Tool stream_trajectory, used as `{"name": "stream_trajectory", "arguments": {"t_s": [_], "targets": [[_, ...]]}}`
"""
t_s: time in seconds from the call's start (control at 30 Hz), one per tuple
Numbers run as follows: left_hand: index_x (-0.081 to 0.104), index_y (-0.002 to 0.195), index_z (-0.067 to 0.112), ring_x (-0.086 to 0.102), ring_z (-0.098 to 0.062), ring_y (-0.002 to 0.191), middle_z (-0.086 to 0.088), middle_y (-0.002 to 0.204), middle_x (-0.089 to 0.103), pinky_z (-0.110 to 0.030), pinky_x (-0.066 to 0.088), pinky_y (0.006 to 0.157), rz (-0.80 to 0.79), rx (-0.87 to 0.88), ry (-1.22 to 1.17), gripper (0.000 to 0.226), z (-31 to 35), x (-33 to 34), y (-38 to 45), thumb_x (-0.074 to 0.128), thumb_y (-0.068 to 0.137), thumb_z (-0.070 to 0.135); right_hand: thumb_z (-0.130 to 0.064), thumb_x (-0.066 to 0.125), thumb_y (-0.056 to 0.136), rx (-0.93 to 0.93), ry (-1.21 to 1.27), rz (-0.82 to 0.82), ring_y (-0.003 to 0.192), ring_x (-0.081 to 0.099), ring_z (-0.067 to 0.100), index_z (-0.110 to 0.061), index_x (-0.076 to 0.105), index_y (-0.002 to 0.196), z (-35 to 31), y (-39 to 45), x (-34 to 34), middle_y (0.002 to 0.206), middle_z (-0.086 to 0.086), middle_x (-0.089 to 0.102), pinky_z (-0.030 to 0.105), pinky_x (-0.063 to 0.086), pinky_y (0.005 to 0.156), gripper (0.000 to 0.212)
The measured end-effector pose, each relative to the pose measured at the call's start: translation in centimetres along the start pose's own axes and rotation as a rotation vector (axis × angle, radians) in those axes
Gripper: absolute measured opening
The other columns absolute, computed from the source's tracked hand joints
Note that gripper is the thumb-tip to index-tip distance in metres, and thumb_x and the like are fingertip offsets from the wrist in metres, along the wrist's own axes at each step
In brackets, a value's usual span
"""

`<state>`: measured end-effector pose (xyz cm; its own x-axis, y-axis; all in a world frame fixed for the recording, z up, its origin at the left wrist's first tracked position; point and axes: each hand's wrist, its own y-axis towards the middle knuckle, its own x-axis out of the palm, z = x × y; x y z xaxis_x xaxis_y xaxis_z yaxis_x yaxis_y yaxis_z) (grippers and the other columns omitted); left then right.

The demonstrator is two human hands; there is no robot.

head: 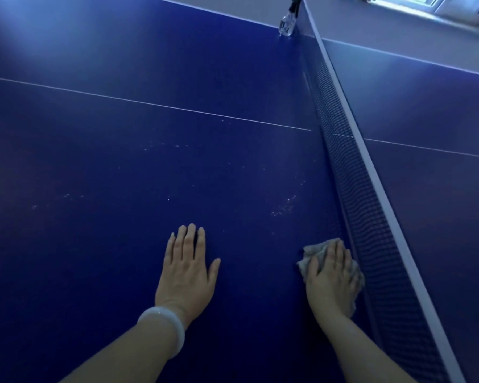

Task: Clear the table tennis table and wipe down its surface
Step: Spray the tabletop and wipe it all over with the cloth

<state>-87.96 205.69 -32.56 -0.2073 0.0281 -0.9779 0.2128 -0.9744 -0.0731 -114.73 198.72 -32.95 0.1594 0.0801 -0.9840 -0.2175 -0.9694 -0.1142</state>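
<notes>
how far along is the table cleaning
Mostly cleared: only a spray bottle stands by the net. In hand: the right hand presses a grey cloth on the table; the left hand rests flat. Left: pale specks ahead.

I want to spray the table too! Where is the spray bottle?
In the head view, the spray bottle stands at the far edge of the blue table, top middle, right beside the net post.

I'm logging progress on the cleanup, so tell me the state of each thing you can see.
Left hand: flat on the table, fingers straight.
Right hand: pressing the cloth.
Cloth: crumpled, beside the net.
Table: pale specks remain.
Net: up.
Spray bottle: upright, far edge.
</notes>
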Motion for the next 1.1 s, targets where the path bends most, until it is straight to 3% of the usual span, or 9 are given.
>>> {"name": "stream_trajectory", "arguments": {"t_s": [0.13, 0.3, 0.47, 0.6, 0.67, 0.73, 0.83, 1.0, 1.1], "targets": [[0.018, 0.154, 0.010, 0.008, -0.025, 0.150, -0.011, 0.161, 0.017, -0.043, 0.005, 0.123, -0.016, -0.021, 0.032, 0.076, 0.1, 0.1, -0.1, 0.005, 0.095, 0.055, -0.050, 0.010, 0.100, -0.038, 0.047, -0.061, 0.150, -0.012, 0.014, -0.018, -0.007, 0.156, -4.2, 5.1, -0.6, 0.164, -0.003, -0.011, 0.042, -0.009, 0.122, 0.067], [0.017, 0.154, 0.011, 0.007, -0.024, 0.150, -0.010, 0.161, 0.016, -0.043, 0.005, 0.123, -0.020, -0.040, 0.050, 0.075, 0.4, 0.0, -0.2, 0.005, 0.095, 0.055, -0.057, 0.009, 0.098, -0.708, 0.011, -0.147, 0.146, -0.022, 0.001, -0.028, -0.009, 0.156, -5.9, 4.7, 0.7, 0.161, -0.016, -0.018, 0.035, -0.011, 0.122, 0.067], [0.029, 0.152, 0.009, 0.018, -0.026, 0.148, -0.012, 0.158, 0.027, -0.042, 0.008, 0.120, -0.036, -0.047, 0.053, 0.073, 0.5, -0.5, 0.0, 0.013, 0.096, 0.053, -0.058, 0.006, 0.097, -0.339, -0.009, -0.052, 0.149, -0.014, 0.008, -0.024, -0.008, 0.156, -2.6, 10.2, -0.2, 0.163, -0.009, -0.012, 0.042, -0.003, 0.123, 0.070], [0.034, 0.150, 0.008, 0.023, -0.026, 0.147, -0.012, 0.156, 0.032, -0.042, 0.010, 0.118, -0.042, -0.046, 0.059, 0.072, 0.4, -0.6, 0.0, 0.015, 0.096, 0.052, -0.051, 0.016, 0.101, -0.184, 0.033, -0.072, 0.151, -0.009, 0.016, -0.017, -0.004, 0.157, -7.0, 14.7, -1.1, 0.165, -0.001, -0.007, 0.043, -0.009, 0.122, 0.068], [0.035, 0.149, 0.009, 0.023, -0.026, 0.147, -0.012, 0.155, 0.032, -0.041, 0.009, 0.118, -0.036, -0.049, 0.061, 0.073, 0.4, -0.6, 0.0, 0.011, 0.097, 0.054, -0.052, 0.018, 0.100, -0.290, 0.058, -0.099, 0.151, -0.009, 0.019, -0.020, -0.004, 0.157, -9.7, 14.6, -1.0, 0.165, -0.001, -0.007, 0.040, -0.014, 0.116, 0.069], [0.035, 0.149, 0.009, 0.025, -0.026, 0.146, -0.011, 0.155, 0.033, -0.041, 0.010, 0.117, -0.044, -0.048, 0.065, 0.075, 0.4, -0.7, 0.0, 0.005, 0.097, 0.054, -0.053, 0.014, 0.099, -0.592, 0.020, -0.123, 0.150, -0.015, 0.011, -0.024, -0.005, 0.157, -11.0, 12.8, -0.4, 0.164, -0.007, -0.010, 0.036, -0.017, 0.117, 0.068], [0.035, 0.149, 0.009, 0.025, -0.026, 0.146, -0.011, 0.155, 0.032, -0.042, 0.011, 0.118, -0.039, -0.049, 0.053, 0.071, 0.4, -0.8, 0.0, 0.015, 0.097, 0.053, -0.054, 0.012, 0.098, -0.859, -0.051, -0.121, 0.146, -0.019, -0.001, -0.029, -0.003, 0.157, -8.5, 11.1, 0.1, 0.163, -0.015, -0.010, 0.026, -0.023, 0.116, 0.066], [0.041, 0.146, 0.007, 0.030, -0.028, 0.144, -0.013, 0.152, 0.038, -0.042, 0.014, 0.116, -0.031, -0.053, 0.056, 0.067, 0.5, -0.9, -0.1, 0.024, 0.096, 0.049, -0.050, 0.011, 0.100, -0.410, -0.053, -0.018, 0.150, -0.008, 0.010, -0.022, 0.000, 0.157, -4.6, 13.7, -0.4, 0.165, -0.007, -0.004, 0.044, -0.004, 0.123, 0.065], [0.043, 0.145, 0.006, 0.032, -0.028, 0.143, -0.014, 0.150, 0.040, -0.042, 0.014, 0.115, -0.044, -0.040, 0.073, 0.067, 0.6, -1.2, -0.4, 0.024, 0.096, 0.049, -0.048, 0.011, 0.100, -0.383, -0.079, 0.002, 0.150, -0.009, 0.011, -0.019, -0.001, 0.157, -5.3, 13.7, -0.4, 0.165, -0.005, -0.005, 0.041, -0.007, 0.123, 0.065]]}}
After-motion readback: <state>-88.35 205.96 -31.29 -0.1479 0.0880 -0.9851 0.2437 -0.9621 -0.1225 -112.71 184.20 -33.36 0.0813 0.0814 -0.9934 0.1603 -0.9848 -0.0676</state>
